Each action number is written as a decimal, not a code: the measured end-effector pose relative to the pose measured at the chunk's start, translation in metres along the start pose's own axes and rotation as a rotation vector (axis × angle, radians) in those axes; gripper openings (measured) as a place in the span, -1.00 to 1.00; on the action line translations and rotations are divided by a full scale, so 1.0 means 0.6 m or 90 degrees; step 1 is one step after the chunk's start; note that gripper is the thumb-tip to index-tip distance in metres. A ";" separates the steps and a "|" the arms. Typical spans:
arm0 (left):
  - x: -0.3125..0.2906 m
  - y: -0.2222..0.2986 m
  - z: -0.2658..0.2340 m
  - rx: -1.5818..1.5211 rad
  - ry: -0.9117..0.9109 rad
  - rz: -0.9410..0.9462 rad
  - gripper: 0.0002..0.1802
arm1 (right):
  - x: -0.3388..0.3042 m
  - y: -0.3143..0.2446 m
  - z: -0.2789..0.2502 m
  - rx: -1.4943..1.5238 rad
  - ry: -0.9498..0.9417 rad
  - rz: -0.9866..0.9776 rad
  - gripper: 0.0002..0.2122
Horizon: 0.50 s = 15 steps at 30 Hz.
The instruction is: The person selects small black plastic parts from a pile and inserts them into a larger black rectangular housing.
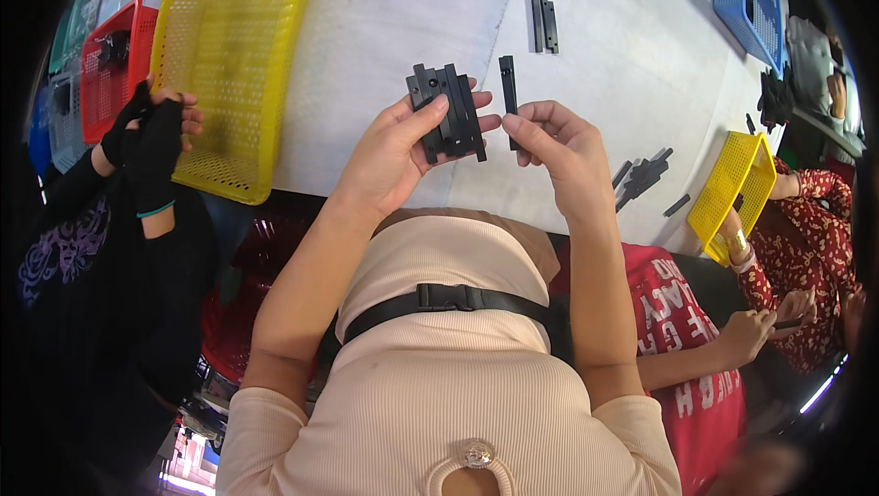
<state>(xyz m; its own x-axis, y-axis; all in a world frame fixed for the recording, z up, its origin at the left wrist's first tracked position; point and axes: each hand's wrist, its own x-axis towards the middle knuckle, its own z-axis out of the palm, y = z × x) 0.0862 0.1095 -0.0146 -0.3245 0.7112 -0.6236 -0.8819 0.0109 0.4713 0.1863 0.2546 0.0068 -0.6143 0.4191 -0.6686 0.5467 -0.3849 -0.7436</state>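
My left hand is closed around a stack of several black bars, its thumb pressed across their top faces and the fingers underneath. The bars are slim and rectangular, with small round holes. Between the thumb and fingers of my right hand a single black bar stands nearly upright, just right of the stack and apart from it. Both hands are above the white tabletop. Beyond my right hand, two or so similar bars lie side by side on the table.
An unfilled-looking yellow basket stands on the left, beside a red basket and a person's black-gloved hands. More bars lie right of me and at the far edge. A blue basket and a person holding a yellow basket are at right.
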 end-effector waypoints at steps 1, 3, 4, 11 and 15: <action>-0.001 0.000 0.001 -0.002 -0.005 0.002 -0.61 | -0.005 0.000 -0.002 0.025 -0.018 0.017 -0.77; -0.005 0.002 0.003 -0.004 -0.011 0.006 -0.60 | -0.013 0.002 -0.004 0.048 -0.024 0.043 -0.78; -0.008 0.002 0.006 -0.003 -0.011 0.007 -0.60 | -0.017 0.002 -0.004 0.059 -0.028 0.055 -0.78; -0.024 0.002 0.017 0.023 0.002 0.022 -0.56 | -0.040 -0.006 0.008 0.050 -0.018 0.001 -0.80; -0.022 -0.012 0.020 0.020 0.005 0.007 -0.56 | -0.051 -0.002 0.034 -0.171 0.045 -0.096 -0.78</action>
<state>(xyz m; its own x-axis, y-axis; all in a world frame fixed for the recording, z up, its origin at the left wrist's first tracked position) 0.1006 0.1084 -0.0023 -0.3372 0.7057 -0.6231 -0.8668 0.0256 0.4980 0.1928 0.2253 0.0281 -0.6644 0.5141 -0.5424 0.5889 -0.0866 -0.8035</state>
